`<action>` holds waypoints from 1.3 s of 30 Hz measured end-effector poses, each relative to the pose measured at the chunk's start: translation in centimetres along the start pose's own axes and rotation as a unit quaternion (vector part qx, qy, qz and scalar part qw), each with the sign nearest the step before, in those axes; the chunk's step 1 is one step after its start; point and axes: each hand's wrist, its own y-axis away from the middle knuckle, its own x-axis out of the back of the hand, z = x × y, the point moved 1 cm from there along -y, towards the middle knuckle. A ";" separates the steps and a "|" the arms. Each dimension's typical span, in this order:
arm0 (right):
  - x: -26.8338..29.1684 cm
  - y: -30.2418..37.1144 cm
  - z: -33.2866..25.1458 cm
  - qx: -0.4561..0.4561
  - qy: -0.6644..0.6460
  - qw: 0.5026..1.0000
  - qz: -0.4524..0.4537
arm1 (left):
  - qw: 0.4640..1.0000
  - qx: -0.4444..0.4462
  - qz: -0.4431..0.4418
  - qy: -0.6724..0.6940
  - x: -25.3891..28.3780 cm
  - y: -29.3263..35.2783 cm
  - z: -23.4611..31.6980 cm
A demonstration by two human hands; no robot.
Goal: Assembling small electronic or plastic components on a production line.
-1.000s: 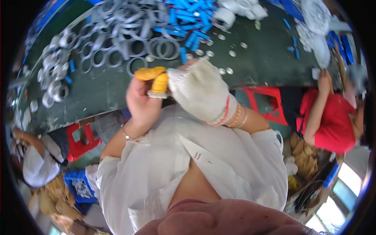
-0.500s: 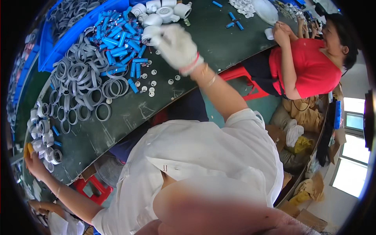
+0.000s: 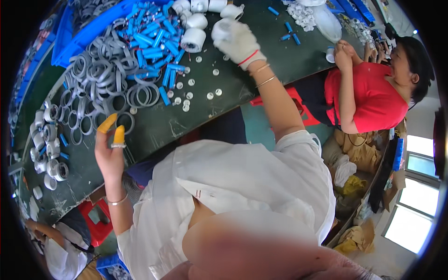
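Note:
My left hand is raised over the table's near edge, just below the grey rings. Yellow finger cots cover two of its fingertips; the fingers are apart and nothing is between them. A white knit glove with a red cuff covers my right hand. Its fingers are closed around a white rounded plastic housing, mostly hidden by the glove. Left of that hand, another white housing stands on the table, with more white housings behind it. Small round white discs lie scattered below the glove.
Grey rings and blue wired cylinders are heaped beside a blue bin. White housings cluster on the table's far left. A person in red sits at the right; another person is at lower left.
My left hand has come from the white housings at the far left toward my body, its fingers spread. The gloved right hand has shifted right, away from the standing housing. The view has turned slightly.

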 end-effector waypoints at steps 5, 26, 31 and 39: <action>1.2 2.8 -1.2 -0.199 -0.519 0.830 0.039 | 0.996 -0.024 -0.054 0.072 -2.9 0.9 1.8; -6.4 6.4 -17.1 0.186 -0.064 0.966 -0.166 | 0.747 0.165 0.015 0.644 -0.9 3.5 -1.1; -1.8 6.3 -15.5 0.259 -0.052 0.956 -0.126 | 0.921 0.174 -0.082 0.339 -0.3 3.3 1.2; 1.1 7.5 -15.3 0.270 -0.111 0.956 -0.023 | 0.977 -0.138 -0.163 -0.025 -2.2 1.7 5.3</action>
